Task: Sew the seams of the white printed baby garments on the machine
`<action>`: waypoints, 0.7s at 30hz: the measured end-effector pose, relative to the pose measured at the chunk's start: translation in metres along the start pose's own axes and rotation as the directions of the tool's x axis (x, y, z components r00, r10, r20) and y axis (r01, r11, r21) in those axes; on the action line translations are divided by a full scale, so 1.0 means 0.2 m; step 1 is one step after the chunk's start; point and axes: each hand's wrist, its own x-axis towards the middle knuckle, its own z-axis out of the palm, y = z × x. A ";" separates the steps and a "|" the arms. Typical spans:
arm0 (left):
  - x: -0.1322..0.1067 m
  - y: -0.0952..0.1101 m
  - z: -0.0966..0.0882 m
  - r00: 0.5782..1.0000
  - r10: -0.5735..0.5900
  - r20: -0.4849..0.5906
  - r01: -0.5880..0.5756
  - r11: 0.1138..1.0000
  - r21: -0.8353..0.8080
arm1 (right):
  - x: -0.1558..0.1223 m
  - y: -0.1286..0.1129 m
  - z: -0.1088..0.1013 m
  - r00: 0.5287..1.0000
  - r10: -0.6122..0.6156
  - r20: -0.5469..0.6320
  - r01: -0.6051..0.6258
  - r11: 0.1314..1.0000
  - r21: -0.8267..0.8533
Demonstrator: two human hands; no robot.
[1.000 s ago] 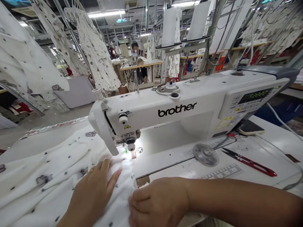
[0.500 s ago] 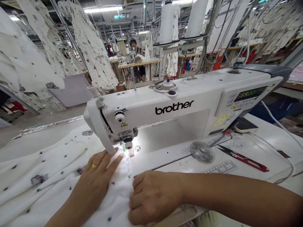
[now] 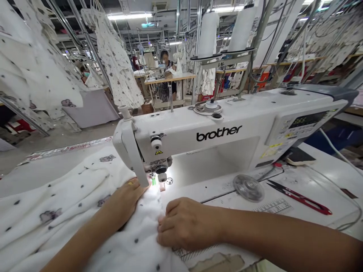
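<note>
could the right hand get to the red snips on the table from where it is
Probably yes: the right hand rests on the white spotted fabric, and the red-handled thread snips lie off to its right on the machine table. Only a flat printed ruler strip seems to lie between them.

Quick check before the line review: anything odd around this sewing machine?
A torn brownish patch on the table, just below the right hand, looks like peeled or worn surface covering. Nothing else stands out.
</note>
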 end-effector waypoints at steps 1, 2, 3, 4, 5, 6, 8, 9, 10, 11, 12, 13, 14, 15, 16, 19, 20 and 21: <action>0.02 -0.02 0.00 1.000 0.000 0.012 0.001 1.000 -0.018 | 0.00 0.01 0.01 1.000 0.023 -0.012 -0.023 1.000 0.001; 0.04 -0.04 -0.01 1.000 -0.001 0.021 0.001 0.999 -0.032 | 0.00 0.01 0.01 0.999 0.046 -0.025 -0.046 0.999 0.007; 0.06 -0.05 -0.02 1.000 -0.002 0.026 0.003 0.999 -0.040 | 0.00 0.02 0.02 0.997 0.067 -0.036 -0.067 0.998 0.015; 0.07 -0.05 -0.04 1.000 -0.001 0.028 0.002 0.999 -0.042 | 0.00 0.02 0.03 0.996 0.081 -0.042 -0.080 0.997 0.022; 0.08 -0.05 -0.06 1.000 -0.001 0.029 0.002 0.999 -0.040 | 0.00 0.02 0.03 0.995 0.086 -0.043 -0.085 0.996 0.026; 0.08 -0.04 -0.08 0.999 -0.002 0.032 0.003 0.999 -0.034 | 0.00 0.03 0.04 0.995 0.086 -0.042 -0.085 0.996 0.024; 0.06 0.00 -0.12 1.000 -0.010 0.026 0.010 1.000 -0.021 | 0.01 0.03 0.04 0.997 0.076 -0.031 -0.076 0.997 0.012; 0.03 0.03 -0.14 1.000 -0.012 0.019 0.013 1.000 -0.020 | 0.01 0.03 0.03 0.997 0.073 -0.028 -0.072 0.997 0.009; 0.01 0.07 -0.14 1.000 -0.007 0.011 0.008 1.000 -0.024 | 0.01 0.03 0.03 0.997 0.069 -0.028 -0.069 0.998 0.006; -0.03 0.10 -0.14 1.000 0.002 -0.004 -0.002 1.000 -0.030 | 0.01 0.02 0.03 0.997 0.064 -0.032 -0.064 0.998 0.001; -0.06 0.13 -0.13 0.999 0.018 -0.029 -0.019 0.999 -0.034 | 0.01 0.02 0.03 0.998 0.057 -0.036 -0.058 0.998 -0.005; -0.09 0.16 -0.10 0.998 0.036 -0.059 -0.038 0.999 -0.031 | 0.01 0.02 0.03 0.998 0.053 -0.040 -0.053 0.999 -0.013; -0.11 0.17 -0.08 0.994 0.051 -0.093 -0.053 0.998 -0.019 | 0.01 0.03 0.03 0.998 0.052 -0.046 -0.053 0.998 -0.019; -0.13 0.18 -0.05 0.991 0.058 -0.124 -0.059 0.998 -0.004 | 0.00 0.03 0.04 0.997 0.058 -0.052 -0.060 0.998 -0.023; -0.13 0.18 -0.02 0.987 0.056 -0.149 -0.055 0.998 0.009 | 0.00 0.03 0.05 0.996 0.071 -0.059 -0.073 0.997 -0.024; -0.10 0.14 0.03 0.986 0.035 -0.161 -0.035 0.999 0.003 | 0.00 0.06 0.08 0.988 0.127 -0.086 -0.129 0.992 -0.008; -0.08 0.12 0.03 0.987 0.030 -0.159 -0.032 0.999 -0.013 | 0.01 0.07 0.09 0.985 0.143 -0.096 -0.144 0.990 -0.001; -0.06 0.11 0.02 0.988 0.026 -0.150 -0.031 0.999 -0.032 | 0.01 0.08 0.09 0.982 0.156 -0.104 -0.156 0.988 0.005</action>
